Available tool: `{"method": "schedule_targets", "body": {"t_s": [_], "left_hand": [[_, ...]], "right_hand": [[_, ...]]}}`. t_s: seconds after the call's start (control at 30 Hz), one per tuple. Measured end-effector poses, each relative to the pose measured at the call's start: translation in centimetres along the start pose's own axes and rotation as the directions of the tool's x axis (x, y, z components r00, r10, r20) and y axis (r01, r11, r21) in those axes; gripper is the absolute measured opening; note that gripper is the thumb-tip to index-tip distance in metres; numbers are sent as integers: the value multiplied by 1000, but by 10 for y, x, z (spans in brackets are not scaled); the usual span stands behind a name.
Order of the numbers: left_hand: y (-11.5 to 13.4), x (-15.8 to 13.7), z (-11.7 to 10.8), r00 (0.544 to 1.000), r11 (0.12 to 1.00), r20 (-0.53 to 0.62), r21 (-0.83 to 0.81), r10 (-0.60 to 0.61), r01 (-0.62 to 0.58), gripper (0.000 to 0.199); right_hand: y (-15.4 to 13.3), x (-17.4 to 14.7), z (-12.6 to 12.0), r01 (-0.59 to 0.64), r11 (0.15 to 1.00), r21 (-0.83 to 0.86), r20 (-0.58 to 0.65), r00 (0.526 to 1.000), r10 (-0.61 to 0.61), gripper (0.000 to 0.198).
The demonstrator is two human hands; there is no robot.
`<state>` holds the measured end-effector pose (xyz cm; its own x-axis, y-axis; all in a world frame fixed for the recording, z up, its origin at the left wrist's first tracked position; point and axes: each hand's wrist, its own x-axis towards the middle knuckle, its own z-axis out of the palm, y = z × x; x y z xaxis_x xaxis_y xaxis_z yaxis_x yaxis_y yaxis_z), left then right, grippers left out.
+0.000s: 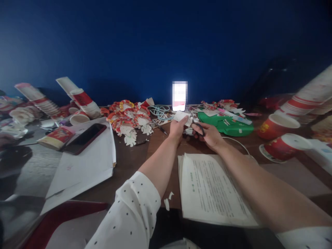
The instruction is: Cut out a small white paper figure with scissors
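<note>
In the head view my left hand (177, 128) pinches a small piece of white paper (183, 118) above the middle of the table. Black-handled scissors (199, 128) sit in my right hand (211, 135), its fingers wrapped round the loops. The scissors' blades point toward the paper; whether they touch it is too small to tell. Close behind the hands a lit phone (179, 97) stands upright, its screen blurred out. Left of my hands lies a pile of red and white paper cut-outs (129, 119). To the right is a green sheet (234, 127) with pens on it.
A printed booklet (212, 188) lies below my forearms. Paper scraps (167, 204) are near the front edge. A dark phone (85, 138) rests on white sheets (83, 171) at left. Paper cups (285, 147) stand at right, and a stacked row (85, 103) leans at left.
</note>
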<state>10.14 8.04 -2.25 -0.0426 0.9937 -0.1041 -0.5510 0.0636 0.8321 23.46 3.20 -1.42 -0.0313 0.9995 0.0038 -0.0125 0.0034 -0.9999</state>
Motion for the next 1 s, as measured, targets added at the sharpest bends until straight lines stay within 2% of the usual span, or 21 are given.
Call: {"method": "schedule_targets", "body": {"t_s": [0.33,0.5,0.73,1.0], "left_hand": [[4,1,-3,998,999,64,-37,24,-21,31],[6,3,-4,999,999,36,-43,23,-22,27],[5,8,-4,1000,999,-12,-35,-3,2,28],[6,9,-6,1000,1000,29,0,-3,3,26]], "right_hand": [[-8,-3,-3,-21,999,-27,15,1000,22,48],[-7,-2,-6,-46,997,-62,34,998,48,47],[-5,-1,-7,-16,992,-125,71,997,25,46],[-7,-3,-6,-43,997,-71,67,997,47,49]]}}
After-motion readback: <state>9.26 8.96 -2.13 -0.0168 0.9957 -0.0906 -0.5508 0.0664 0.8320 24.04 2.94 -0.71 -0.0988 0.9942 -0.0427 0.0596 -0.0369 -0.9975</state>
